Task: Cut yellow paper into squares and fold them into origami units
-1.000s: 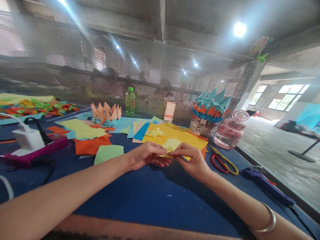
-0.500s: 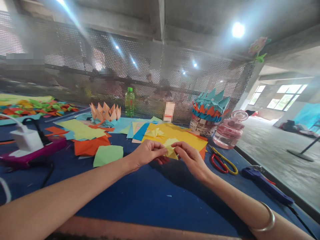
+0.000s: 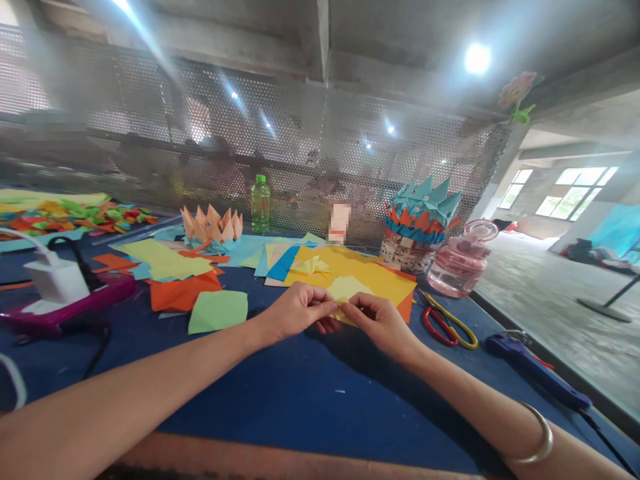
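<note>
Between my two hands is a small piece of pale yellow paper (image 3: 350, 288). My left hand (image 3: 306, 308) pinches its near left edge between thumb and forefinger. The thumb and fingertips of my right hand (image 3: 377, 319) close on the near edge too, almost touching the left fingertips. Just beyond lies a stack of larger yellow paper sheets (image 3: 387, 280), with a folded pale yellow paper piece (image 3: 314, 265) resting on top. The fingers hide part of the held paper, so its folds are unclear.
Scissors (image 3: 450, 327) and a blue glue gun (image 3: 537, 373) lie at right, near a pink bottle (image 3: 457, 267) and a layered paper basket (image 3: 410, 250). Left are a green paper square (image 3: 219, 311), orange paper (image 3: 185, 291), a peach paper crown (image 3: 213, 227) and a purple power strip (image 3: 107, 298).
My right hand has shifted slightly left and down, bringing its fingertips close to my left ones. More of the pale yellow paper now shows above the fingers.
</note>
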Demonstrator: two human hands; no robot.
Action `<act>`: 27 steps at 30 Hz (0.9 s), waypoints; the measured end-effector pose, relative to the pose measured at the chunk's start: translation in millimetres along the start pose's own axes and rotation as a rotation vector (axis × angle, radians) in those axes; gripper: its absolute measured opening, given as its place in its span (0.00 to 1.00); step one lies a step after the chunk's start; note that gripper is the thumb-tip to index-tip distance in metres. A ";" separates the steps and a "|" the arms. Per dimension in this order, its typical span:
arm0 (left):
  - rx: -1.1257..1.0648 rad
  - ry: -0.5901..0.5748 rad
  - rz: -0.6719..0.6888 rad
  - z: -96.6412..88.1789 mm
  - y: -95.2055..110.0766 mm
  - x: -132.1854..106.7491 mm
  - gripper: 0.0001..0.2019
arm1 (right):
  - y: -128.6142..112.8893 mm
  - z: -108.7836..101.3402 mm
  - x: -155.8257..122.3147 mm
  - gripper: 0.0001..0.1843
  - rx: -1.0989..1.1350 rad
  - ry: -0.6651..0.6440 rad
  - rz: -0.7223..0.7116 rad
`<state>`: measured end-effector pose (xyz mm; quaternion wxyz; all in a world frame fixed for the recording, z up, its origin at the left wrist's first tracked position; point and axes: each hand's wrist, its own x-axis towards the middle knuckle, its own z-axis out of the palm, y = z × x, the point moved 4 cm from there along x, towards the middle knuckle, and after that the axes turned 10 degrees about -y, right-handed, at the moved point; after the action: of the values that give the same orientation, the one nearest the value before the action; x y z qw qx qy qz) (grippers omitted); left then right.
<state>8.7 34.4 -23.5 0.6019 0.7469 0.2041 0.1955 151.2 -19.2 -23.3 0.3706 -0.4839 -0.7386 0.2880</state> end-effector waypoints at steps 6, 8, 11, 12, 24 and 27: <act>-0.158 -0.033 -0.061 3.6 -1.2 -3.2 0.16 | -6.7 -1.9 -3.1 0.17 -0.129 0.043 -0.086; -0.227 -0.052 -0.080 5.7 -0.4 -4.2 0.15 | -9.8 -2.6 -4.8 0.16 -0.150 0.056 -0.116; -0.240 -0.056 -0.087 6.8 0.6 -4.4 0.16 | -12.2 -2.0 -5.9 0.16 -0.130 0.054 -0.120; -0.203 -0.041 -0.080 6.1 0.8 -4.2 0.16 | -11.9 -1.2 -5.7 0.16 -0.105 0.043 -0.105; 0.179 0.098 0.017 -0.4 1.9 -3.7 0.13 | -7.4 2.2 -3.5 0.21 0.023 -0.053 0.009; 0.302 0.113 0.058 1.0 5.9 -6.6 0.13 | -5.2 3.5 -3.6 0.23 0.024 -0.059 0.028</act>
<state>4.2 28.9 -18.3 0.4644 0.8223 0.2429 0.2219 146.6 -24.8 -22.1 0.3505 -0.4811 -0.7388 0.3161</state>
